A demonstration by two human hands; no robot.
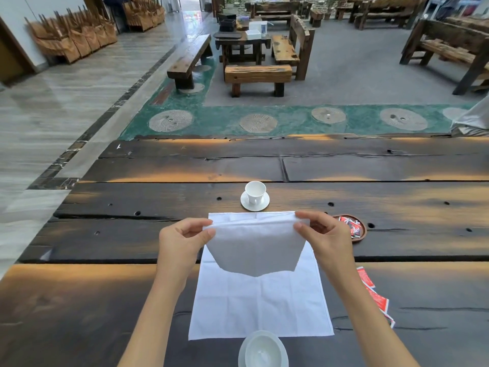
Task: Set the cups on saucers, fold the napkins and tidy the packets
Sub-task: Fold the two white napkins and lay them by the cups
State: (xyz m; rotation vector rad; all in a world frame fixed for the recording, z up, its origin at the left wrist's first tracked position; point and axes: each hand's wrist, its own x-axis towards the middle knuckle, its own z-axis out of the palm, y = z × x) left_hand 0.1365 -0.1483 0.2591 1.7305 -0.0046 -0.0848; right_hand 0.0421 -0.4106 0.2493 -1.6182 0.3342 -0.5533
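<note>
You've got your left hand [182, 241] and right hand [326, 238] each pinched shut on a corner of the white napkin [260, 300] spread mid-counter [132, 242], cup [255, 192] on saucer [248, 205] at 12 o'clock, red packets [375, 298] at 3.

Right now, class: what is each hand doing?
Left hand: closed, pinching the white napkin at its lifted left corner.
Right hand: closed, pinching the lifted right corner.

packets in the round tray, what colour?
Red with white and black print, packets in tray; head view.
</note>
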